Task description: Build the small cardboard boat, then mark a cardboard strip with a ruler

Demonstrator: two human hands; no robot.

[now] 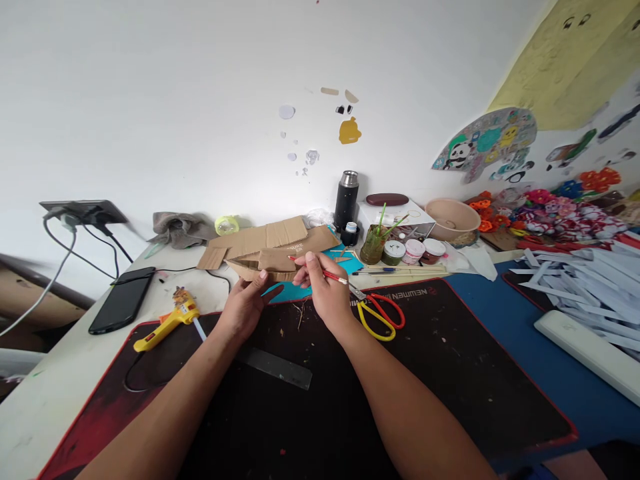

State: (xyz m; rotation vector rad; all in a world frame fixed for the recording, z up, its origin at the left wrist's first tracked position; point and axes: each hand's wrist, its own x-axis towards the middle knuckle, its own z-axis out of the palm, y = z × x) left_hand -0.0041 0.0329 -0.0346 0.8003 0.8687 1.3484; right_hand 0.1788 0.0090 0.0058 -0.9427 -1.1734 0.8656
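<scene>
My left hand [245,307] is closed on a folded brown cardboard piece [277,261], its thumb on the near edge. In my right hand [325,290] a slim red pen [331,275] is pinched, its tip at the cardboard's upper right part. More cardboard strips [267,235] lie just behind the held piece. Scissors [379,319] with red and yellow handles rest to the right of my right hand. Below my hands a clear ruler [277,369] lies on the black mat [425,373], partly covered by my left forearm.
A yellow glue gun [170,323] and a black phone [123,300] lie at left. Behind stand a black flask [347,200], a jar with green stems [373,248] and small paint pots [414,251]. White paper strips [590,287] pile up at right, near a power bank-like white bar [585,350].
</scene>
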